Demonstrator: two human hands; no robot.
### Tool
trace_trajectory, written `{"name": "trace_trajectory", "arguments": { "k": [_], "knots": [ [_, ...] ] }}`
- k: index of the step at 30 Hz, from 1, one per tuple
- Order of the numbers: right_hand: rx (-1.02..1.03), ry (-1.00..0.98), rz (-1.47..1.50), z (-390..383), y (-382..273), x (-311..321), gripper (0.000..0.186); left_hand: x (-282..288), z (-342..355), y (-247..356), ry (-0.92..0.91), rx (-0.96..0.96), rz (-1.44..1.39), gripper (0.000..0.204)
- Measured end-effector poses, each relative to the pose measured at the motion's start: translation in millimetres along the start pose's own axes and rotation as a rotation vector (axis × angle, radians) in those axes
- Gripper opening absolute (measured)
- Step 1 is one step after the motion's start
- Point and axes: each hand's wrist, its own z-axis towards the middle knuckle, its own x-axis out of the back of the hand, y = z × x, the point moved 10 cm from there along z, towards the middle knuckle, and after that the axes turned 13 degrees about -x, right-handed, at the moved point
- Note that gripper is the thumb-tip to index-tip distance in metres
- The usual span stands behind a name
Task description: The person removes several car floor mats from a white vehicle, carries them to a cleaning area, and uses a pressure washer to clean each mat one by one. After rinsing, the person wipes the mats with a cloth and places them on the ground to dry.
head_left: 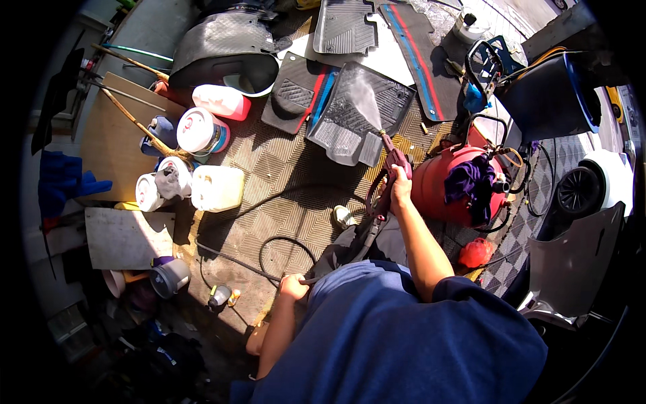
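Observation:
My right hand point(402, 183) is closed on the grip of a maroon spray gun point(394, 159), whose nozzle sends white spray onto a black rubber floor mat point(342, 129) at upper centre. My left hand point(293, 286) is closed on a black hose point(256, 271) at lower centre. Just left of that mat lies a grey mat with red and blue stripes point(285, 99); a long striped mat point(414, 57) lies to the right, and another black mat point(344, 23) is behind. My shoe point(343, 216) shows below the gun.
Jugs point(217, 188) and buckets point(202, 128) stand left, beside long-handled poles point(131, 118). A red tank point(437, 182) with a purple cloth is right of my arm. Beyond are a dark bin point(538, 101) and white car parts point(572, 262). Hose loops cross the floor mat point(262, 155).

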Motion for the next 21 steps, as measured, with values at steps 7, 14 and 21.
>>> {"name": "trace_trajectory", "arguments": {
  "k": [7,14,21],
  "knots": [
    [-0.163,-0.028,-0.064,4.3,0.3,-16.7,0.03,8.2,15.8,27.7,-0.07,-0.051,-0.3,0.03],
    [-0.239,-0.069,-0.351,12.0,-23.6,-29.2,0.034,26.1,46.9,23.4,0.239,-0.01,-0.261,0.015],
    [-0.253,-0.173,-0.546,22.2,-38.4,-41.7,0.036,5.5,87.6,6.9,0.047,0.121,-0.192,0.013]
  ]
}}
